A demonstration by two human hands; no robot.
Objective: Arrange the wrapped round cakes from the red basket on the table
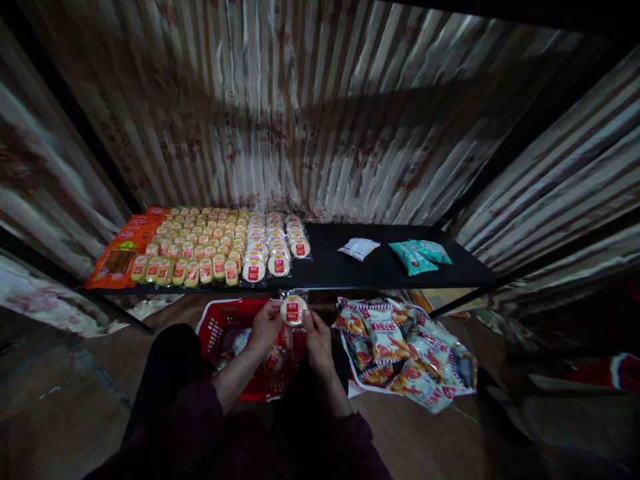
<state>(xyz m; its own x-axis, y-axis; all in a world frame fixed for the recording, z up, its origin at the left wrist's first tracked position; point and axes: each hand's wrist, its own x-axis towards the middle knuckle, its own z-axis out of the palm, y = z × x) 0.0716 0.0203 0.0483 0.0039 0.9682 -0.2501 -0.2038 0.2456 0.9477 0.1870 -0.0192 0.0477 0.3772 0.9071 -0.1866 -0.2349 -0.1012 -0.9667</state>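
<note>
Between my two hands, over the red basket (225, 320), is a round white cracker packet (293, 311) with a red label. My left hand (267, 327) pinches its left edge, and my right hand (319, 340) grips the right edge. Similar round packets (254, 267) stand in rows on the black shelf (345, 273), beside many small yellow packets (193, 272). Some packets, partly hidden by my left arm, lie inside the red basket.
Orange bags (117, 257) lie at the shelf's left end; a white packet (359, 249) and teal packets (415, 257) lie toward its right. A basket heaped with snack bags (387, 333) stands on the floor at right. Curtains surround the shelf.
</note>
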